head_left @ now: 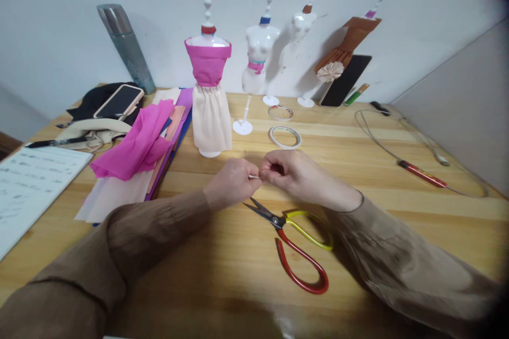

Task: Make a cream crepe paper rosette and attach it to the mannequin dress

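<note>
My left hand (231,183) and my right hand (293,174) meet over the middle of the table, both closed in a pinch. Between their fingertips shows a short bit of a thin whitish strip (254,177); the rest of it is hidden by the fingers. Just below the hands lie scissors (277,221) with one yellow and one red handle, blades slightly apart. Behind my left hand stands a small dress form (209,63) in a pink top and a cream gathered skirt.
Bare white dress forms (261,42) and one in a brown dress (352,37) stand by the wall. Rolls of tape (285,137) lie in front. Folded fabrics (133,140), a phone (119,101), a bottle (127,47) and a written sheet (35,183) fill the left. A red-handled corded tool (421,174) lies right.
</note>
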